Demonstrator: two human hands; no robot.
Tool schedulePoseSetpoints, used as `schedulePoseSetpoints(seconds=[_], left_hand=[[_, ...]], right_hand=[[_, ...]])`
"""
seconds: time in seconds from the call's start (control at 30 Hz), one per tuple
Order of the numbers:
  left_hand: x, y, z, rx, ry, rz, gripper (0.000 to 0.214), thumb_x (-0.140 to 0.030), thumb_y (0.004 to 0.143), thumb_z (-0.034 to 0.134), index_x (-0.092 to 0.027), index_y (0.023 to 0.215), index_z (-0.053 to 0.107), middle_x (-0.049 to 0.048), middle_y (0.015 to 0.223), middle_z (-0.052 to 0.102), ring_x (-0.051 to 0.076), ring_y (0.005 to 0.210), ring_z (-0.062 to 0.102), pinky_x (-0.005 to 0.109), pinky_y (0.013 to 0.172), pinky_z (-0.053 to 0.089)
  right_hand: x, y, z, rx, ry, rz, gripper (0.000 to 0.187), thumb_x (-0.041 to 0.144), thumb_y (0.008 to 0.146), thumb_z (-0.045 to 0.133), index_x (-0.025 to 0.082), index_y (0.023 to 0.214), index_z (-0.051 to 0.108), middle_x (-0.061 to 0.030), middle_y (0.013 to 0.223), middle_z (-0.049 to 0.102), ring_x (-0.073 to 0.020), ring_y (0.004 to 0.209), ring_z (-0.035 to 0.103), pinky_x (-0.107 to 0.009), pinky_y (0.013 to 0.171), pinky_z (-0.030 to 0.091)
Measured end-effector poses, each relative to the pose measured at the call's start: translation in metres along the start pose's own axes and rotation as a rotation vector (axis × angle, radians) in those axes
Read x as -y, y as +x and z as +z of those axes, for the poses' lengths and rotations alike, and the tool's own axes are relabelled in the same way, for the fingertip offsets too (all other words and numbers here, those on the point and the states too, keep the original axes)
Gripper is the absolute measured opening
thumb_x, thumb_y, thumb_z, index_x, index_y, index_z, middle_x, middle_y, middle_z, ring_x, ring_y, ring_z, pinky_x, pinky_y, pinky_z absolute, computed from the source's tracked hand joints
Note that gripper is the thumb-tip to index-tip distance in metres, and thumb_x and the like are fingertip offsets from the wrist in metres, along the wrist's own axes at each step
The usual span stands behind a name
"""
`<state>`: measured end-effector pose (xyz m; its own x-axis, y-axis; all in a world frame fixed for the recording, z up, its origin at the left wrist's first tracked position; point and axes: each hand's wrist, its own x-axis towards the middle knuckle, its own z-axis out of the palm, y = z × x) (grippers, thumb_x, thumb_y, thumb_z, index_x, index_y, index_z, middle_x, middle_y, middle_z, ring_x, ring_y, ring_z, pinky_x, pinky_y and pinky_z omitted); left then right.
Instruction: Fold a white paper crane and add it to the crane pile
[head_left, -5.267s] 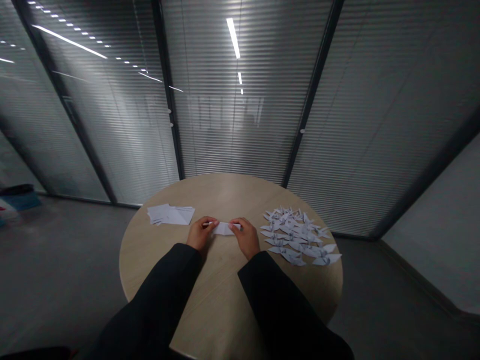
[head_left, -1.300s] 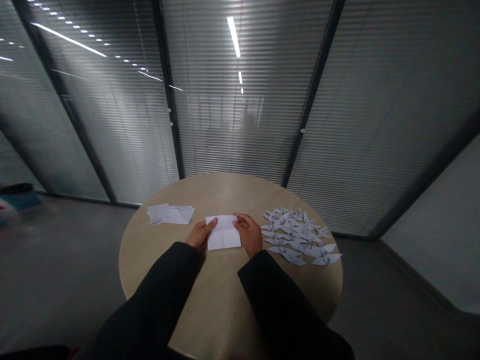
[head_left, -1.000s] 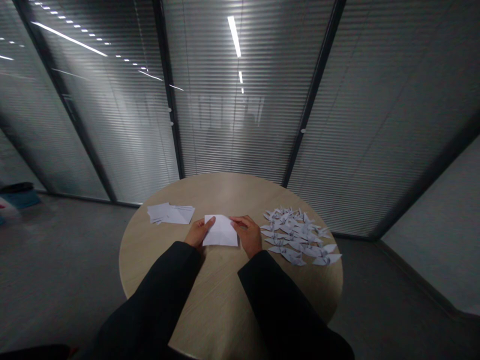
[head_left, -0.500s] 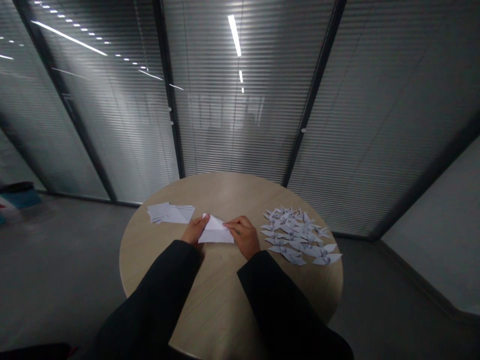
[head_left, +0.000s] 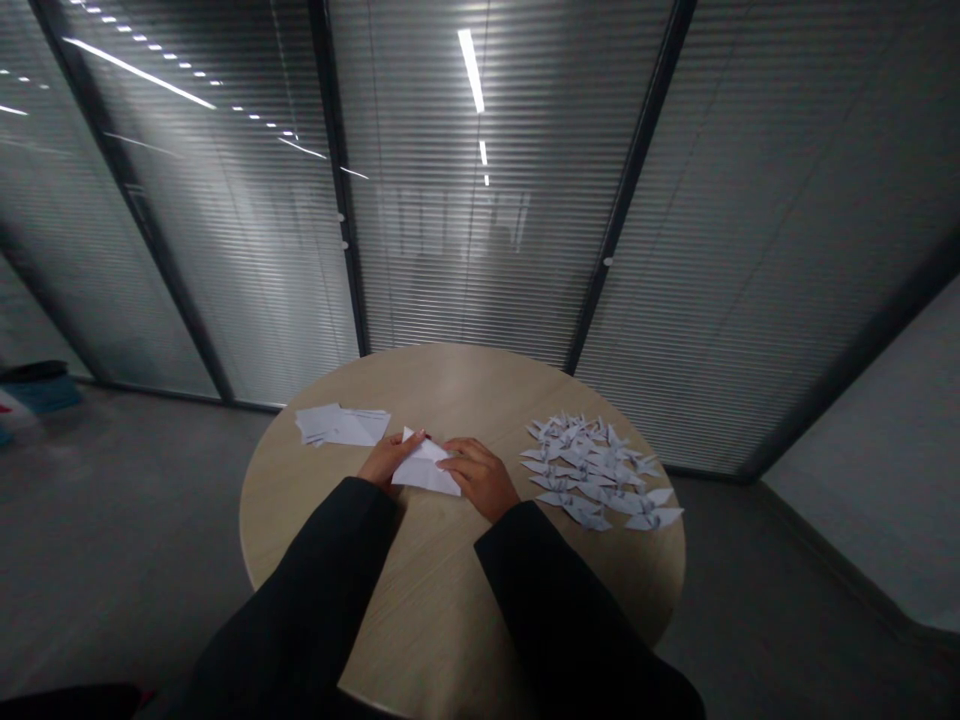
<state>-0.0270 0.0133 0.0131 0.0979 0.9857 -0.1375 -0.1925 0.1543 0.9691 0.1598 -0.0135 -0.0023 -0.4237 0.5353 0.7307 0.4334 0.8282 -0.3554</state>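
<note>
A partly folded sheet of white paper [head_left: 425,476] is held between my hands above the near middle of the table. My left hand [head_left: 387,459] grips its left side, with the thumb lying on top near the upper edge. At the right side, my right hand [head_left: 481,475] is closed on the paper with its fingertips, and its fingers lie close together. The paper's top left corner comes to a point, and a crease runs across the sheet. The underside is hidden.
The round wooden table [head_left: 431,600] carries a loose stack of white paper sheets [head_left: 358,427] at the left. Several folded paper cranes [head_left: 592,470] lie in rows at the right. Glass partitions with blinds [head_left: 480,280] stand behind. A blue bin [head_left: 41,388] is on the floor far left.
My right hand has shifted its grip, its fingers now flatter along the paper's right side. The paper has tilted slightly, its right end lower, and my left thumb has slid to the right.
</note>
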Motion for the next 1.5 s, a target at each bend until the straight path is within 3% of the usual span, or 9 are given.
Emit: schedulePoseSetpoints(seconds=[0.23,0.4,0.53,0.77,1.17,1.5], left_hand=[[0.006,0.006,-0.006,-0.089,0.124,0.090,0.041,-0.046,0.046,0.083,-0.012,0.063,0.066,0.0039,0.055,0.064,0.014,0.047,0.055,0.025,0.048,0.041],[0.007,0.002,0.000,-0.086,0.165,0.188,0.043,-0.048,0.048,0.082,-0.011,0.065,0.066,0.0040,0.058,0.065,0.014,0.050,0.055,0.025,0.049,0.040],[0.004,-0.007,0.010,-0.049,0.182,0.216,0.042,-0.046,0.048,0.081,-0.011,0.067,0.067,0.0038,0.058,0.065,0.015,0.051,0.055,0.025,0.050,0.041],[0.003,-0.012,0.015,-0.027,0.173,0.218,0.041,-0.046,0.047,0.082,-0.013,0.067,0.067,0.0022,0.057,0.064,0.014,0.049,0.054,0.025,0.049,0.040],[0.008,-0.004,0.013,-0.052,0.217,0.171,0.043,-0.053,0.052,0.077,-0.014,0.060,0.063,-0.0008,0.048,0.057,0.012,0.043,0.049,0.023,0.044,0.033],[0.004,-0.007,0.018,-0.100,0.181,0.111,0.039,-0.047,0.051,0.079,-0.013,0.065,0.067,0.0006,0.050,0.060,0.014,0.044,0.053,0.024,0.045,0.037]], right_hand=[[0.003,0.000,0.008,-0.009,0.108,0.120,0.030,0.004,0.075,0.051,0.021,0.090,0.070,-0.0085,0.113,0.062,-0.0191,0.109,0.056,-0.037,0.098,0.044],[0.001,0.000,0.017,-0.113,0.394,0.486,0.025,0.025,0.083,0.053,0.020,0.106,0.061,-0.0073,0.105,0.065,-0.0174,0.098,0.062,-0.034,0.089,0.049],[-0.006,-0.002,0.023,-0.024,0.543,0.688,0.030,0.045,0.076,0.063,0.017,0.089,0.061,-0.0029,0.079,0.067,-0.0157,0.073,0.063,-0.028,0.068,0.049],[-0.007,-0.003,0.022,0.036,0.602,0.753,0.042,0.056,0.068,0.066,0.016,0.061,0.057,0.0033,0.055,0.055,-0.0099,0.052,0.050,-0.021,0.049,0.035],[-0.008,-0.003,0.018,0.038,0.706,0.816,0.044,0.057,0.060,0.071,0.015,0.059,0.059,0.0022,0.053,0.057,-0.0107,0.050,0.050,-0.022,0.049,0.036],[-0.015,-0.005,0.020,0.060,0.697,0.822,0.041,0.055,0.062,0.071,0.016,0.059,0.059,0.0010,0.055,0.060,-0.0121,0.051,0.054,-0.022,0.049,0.037]])
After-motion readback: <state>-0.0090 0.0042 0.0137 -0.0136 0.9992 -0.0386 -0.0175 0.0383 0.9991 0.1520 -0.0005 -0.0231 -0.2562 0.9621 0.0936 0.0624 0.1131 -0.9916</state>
